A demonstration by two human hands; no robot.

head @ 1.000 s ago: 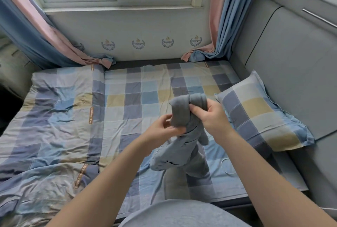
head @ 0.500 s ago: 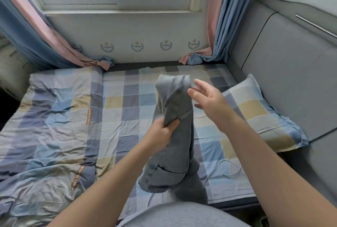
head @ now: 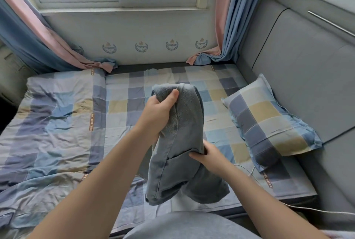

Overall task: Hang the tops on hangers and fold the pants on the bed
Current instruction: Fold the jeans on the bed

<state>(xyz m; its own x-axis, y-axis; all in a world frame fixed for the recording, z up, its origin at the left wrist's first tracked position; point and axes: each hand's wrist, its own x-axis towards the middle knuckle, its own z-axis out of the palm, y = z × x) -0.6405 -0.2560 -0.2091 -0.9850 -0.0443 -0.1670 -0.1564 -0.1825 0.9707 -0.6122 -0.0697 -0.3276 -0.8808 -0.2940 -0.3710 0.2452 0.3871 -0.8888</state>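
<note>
**Grey pants lifted clear of the bed**

The left hand [head: 161,112] clenches the top of the bunched grey-blue woven pants [head: 184,123], hanging them above the blue-and-yellow checked bed [head: 123,108]. The right hand's [head: 210,157] grip pinches a lower edge, probably to straighten the legs for folding.

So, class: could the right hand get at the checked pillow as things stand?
Probably yes: only bare sheet lies between the right hand and the pillow, but it grips the grey garment, so it must let go first.
</note>
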